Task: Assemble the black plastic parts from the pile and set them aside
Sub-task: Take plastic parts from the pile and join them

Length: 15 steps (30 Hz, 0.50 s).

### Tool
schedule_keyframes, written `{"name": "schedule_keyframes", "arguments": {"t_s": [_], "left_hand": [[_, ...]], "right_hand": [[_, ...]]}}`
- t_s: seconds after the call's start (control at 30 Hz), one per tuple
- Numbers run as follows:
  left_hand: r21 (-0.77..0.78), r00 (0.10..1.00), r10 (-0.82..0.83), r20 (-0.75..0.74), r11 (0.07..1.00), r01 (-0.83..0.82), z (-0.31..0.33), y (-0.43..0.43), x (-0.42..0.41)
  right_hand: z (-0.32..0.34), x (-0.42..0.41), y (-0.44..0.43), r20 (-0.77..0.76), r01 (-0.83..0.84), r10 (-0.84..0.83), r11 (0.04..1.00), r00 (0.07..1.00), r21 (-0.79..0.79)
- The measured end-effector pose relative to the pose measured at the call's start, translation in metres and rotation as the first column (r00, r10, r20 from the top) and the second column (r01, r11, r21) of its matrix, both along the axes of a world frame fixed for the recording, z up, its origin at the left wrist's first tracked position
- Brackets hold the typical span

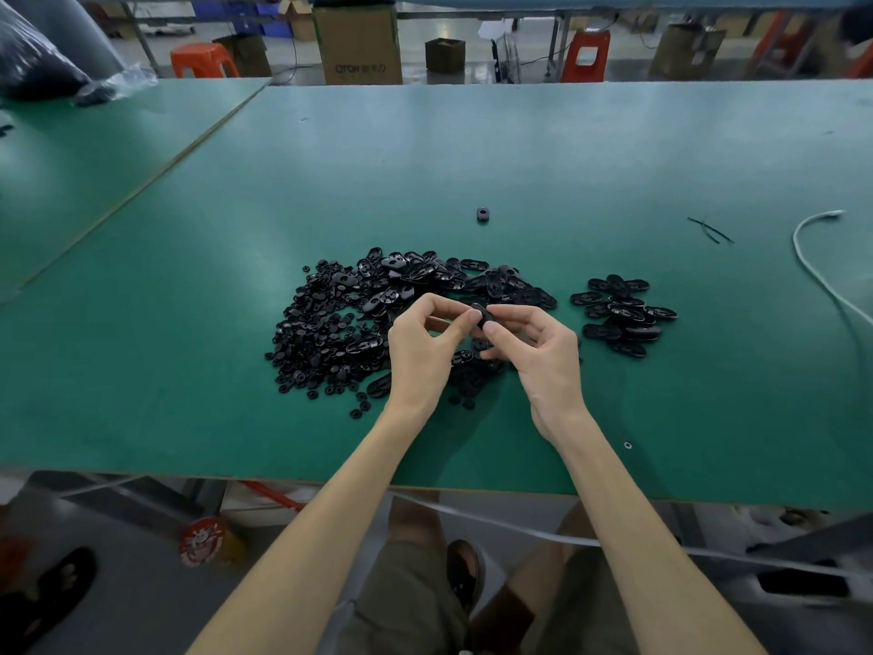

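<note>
Both hands are meeting above the green table [519, 158]: the left hand [420, 345] and right hand [543, 352] are pinching one small black plastic part [483, 315] between fingertips, over the large pile of loose black plastic parts [340, 323]. A smaller heap of black oval pieces [623, 314] is lying just to the right.

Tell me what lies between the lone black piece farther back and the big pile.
Nothing: the head view shows only bare green table between the lone black piece and the big pile.

Pinched part [483, 315] mostly hidden (shape unclear), cable [795, 239] cropped at right
</note>
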<state>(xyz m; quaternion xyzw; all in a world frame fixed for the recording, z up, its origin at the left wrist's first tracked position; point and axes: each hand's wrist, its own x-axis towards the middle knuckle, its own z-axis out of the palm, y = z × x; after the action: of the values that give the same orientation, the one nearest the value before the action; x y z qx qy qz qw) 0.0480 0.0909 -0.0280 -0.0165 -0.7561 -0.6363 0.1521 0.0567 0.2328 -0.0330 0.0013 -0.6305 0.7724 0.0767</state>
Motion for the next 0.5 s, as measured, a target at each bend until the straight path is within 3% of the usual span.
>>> {"name": "schedule_keyframes", "arguments": {"t_s": [0.5], "left_hand": [[0.005,0.997,-0.079,0.023,0.997,0.078,-0.0048,-0.0027,-0.0032]], "right_hand": [[-0.0019,-0.001,0.0016,0.006,-0.017,0.017,1.0,1.0,0.018]]}}
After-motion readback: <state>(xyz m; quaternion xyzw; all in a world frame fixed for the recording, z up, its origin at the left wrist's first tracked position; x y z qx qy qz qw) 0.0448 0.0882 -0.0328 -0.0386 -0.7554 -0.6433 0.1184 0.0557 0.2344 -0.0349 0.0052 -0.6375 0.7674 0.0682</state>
